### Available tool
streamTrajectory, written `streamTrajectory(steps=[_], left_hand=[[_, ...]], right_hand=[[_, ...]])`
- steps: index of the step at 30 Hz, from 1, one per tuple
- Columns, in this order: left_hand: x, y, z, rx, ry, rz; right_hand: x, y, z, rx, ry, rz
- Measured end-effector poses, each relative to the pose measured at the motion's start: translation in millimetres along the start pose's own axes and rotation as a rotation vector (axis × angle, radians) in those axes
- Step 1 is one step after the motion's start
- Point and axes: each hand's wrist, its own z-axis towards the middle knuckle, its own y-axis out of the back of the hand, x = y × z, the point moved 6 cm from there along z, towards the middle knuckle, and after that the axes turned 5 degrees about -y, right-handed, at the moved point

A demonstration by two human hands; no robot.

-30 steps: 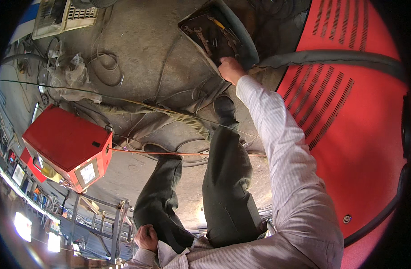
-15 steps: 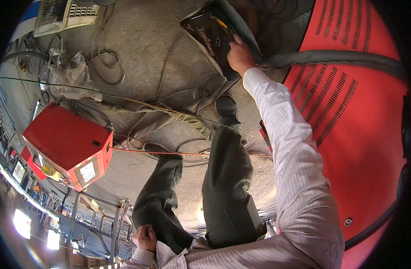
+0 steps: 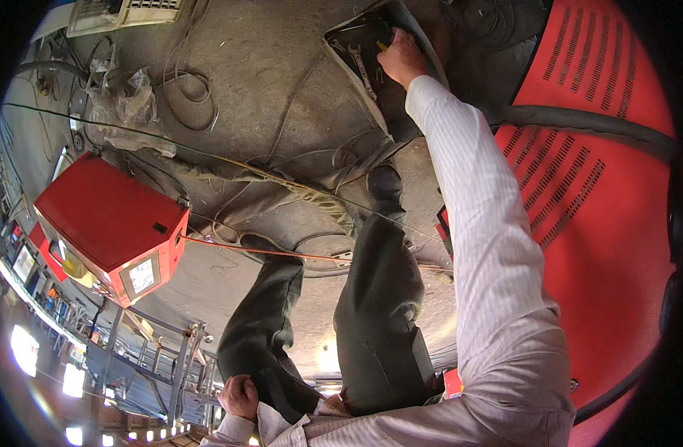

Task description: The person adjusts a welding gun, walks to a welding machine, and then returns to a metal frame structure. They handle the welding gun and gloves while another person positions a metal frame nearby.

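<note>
As hand (image 3: 403, 59) (right) reaches, label (image 3: 142, 276) blurs.

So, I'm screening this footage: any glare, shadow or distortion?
Head view, lower left: white light patches glare; upper middle: the dark rectangular tray looks dim around the right hand; right rim: the broad red slotted panel looks bowed.

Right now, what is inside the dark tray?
Inside the dark tray: a wrench, and something yellow partly hidden by the right hand. What lies beneath that hand is covered; other shapes are too dark.
</note>
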Motion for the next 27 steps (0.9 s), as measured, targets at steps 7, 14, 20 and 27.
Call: streamTrajectory(steps=[7, 14, 20, 27], left_hand=[[2.8, -0.8, -1.0, -0.013, 0.003, -0.011], [3.4, 0.1, 0.8, -0.007, 0.006, 0.019], [6.9, 1.2, 1.2, 0.013, 0.021, 0.020], [6.4, -0.5, 1.5, 0.002, 0.004, 0.012]], right_hand=[[1.5, -4.1, -6.3, -0.038, 0.097, -0.108], [-10.3, -33.4, 1.3, 0.005, 0.026, -0.047], [-35.2, -44.7, 9.5, 0.137, 0.024, -0.121], [-47.8, -30.5, 4.8, 0.012, 0.084, -0.125]])
